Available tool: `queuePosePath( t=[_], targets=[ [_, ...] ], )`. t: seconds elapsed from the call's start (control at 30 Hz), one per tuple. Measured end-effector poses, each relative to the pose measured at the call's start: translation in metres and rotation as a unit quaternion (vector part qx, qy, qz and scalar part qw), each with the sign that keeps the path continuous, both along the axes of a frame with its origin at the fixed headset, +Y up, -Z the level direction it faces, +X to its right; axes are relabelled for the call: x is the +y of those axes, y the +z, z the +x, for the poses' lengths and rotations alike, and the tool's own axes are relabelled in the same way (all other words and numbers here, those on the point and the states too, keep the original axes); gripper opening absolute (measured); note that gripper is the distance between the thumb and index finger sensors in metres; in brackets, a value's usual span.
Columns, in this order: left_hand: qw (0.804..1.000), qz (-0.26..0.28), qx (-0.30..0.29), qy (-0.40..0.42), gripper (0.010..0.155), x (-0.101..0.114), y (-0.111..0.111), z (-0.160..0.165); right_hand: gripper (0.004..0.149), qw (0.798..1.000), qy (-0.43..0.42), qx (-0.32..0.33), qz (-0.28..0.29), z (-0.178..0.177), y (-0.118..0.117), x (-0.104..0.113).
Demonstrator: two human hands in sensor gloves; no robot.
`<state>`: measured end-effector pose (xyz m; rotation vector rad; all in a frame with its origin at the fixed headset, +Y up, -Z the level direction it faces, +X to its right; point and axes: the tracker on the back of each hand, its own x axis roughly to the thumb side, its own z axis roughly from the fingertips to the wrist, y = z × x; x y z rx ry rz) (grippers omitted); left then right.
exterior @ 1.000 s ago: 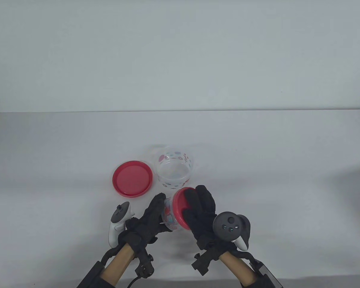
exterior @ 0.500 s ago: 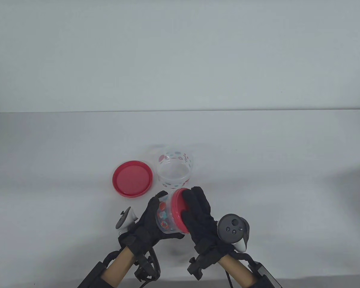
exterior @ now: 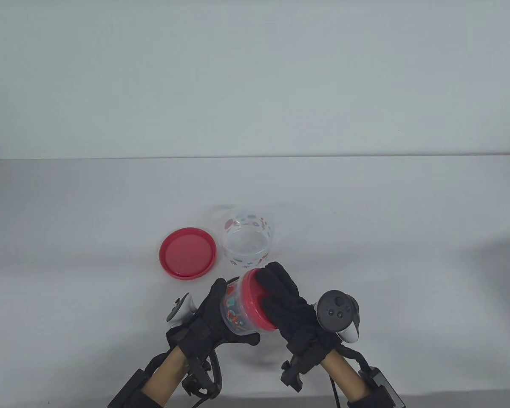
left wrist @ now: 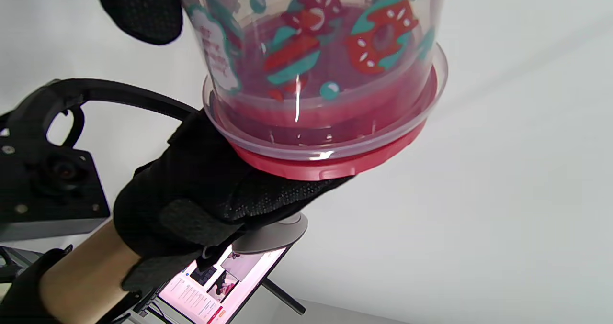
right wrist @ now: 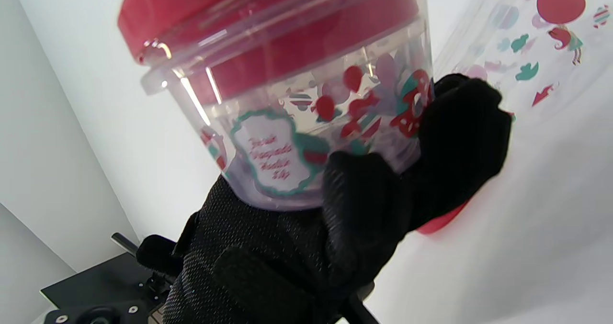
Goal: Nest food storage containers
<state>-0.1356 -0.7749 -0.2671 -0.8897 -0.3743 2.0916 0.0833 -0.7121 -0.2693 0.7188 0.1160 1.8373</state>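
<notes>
A small clear container (exterior: 234, 310) with red and teal prints and a red lid (exterior: 253, 299) is held tilted on its side above the table near the front. My left hand (exterior: 210, 316) grips its body from the left and below; it shows close up in the left wrist view (left wrist: 316, 61) and the right wrist view (right wrist: 306, 137). My right hand (exterior: 280, 297) grips the red lid (left wrist: 330, 163) from the right. A larger open clear container (exterior: 247, 240) stands behind them, with its loose red lid (exterior: 188, 253) flat to its left.
The white table (exterior: 365, 221) spreads to both sides and behind. The large container (right wrist: 527, 41) sits just beyond the held one. A monitor (left wrist: 210, 285) shows below the table edge in the left wrist view.
Both hands have turned the small container: the lid end has tilted up and rightwards, my left hand has rotated under the body, and my right wrist has swung to the right.
</notes>
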Motion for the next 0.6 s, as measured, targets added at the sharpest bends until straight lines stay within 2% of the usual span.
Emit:
queuePosePath(
  t=[0.2, 0.43, 0.6],
  targets=[
    [1.000, 0.008, 0.005, -0.004, 0.079, 0.0024, 0.0004, -0.0004, 0.071, 0.999, 0.027, 0.009, 0.025, -0.0053, 0.0045, -0.0001],
    [1.000, -0.019, -0.010, 0.005, 0.080, -0.0010, 0.0011, -0.0008, 0.071, 0.997, 0.039, 0.017, 0.068, -0.0066, 0.0045, -0.0015],
    [1.000, 0.016, -0.009, 0.010, 0.081, 0.0033, 0.0002, 0.0021, 0.071, 0.997, 0.051, -0.009, 0.063, -0.0048, 0.0051, 0.0002]
  ],
)
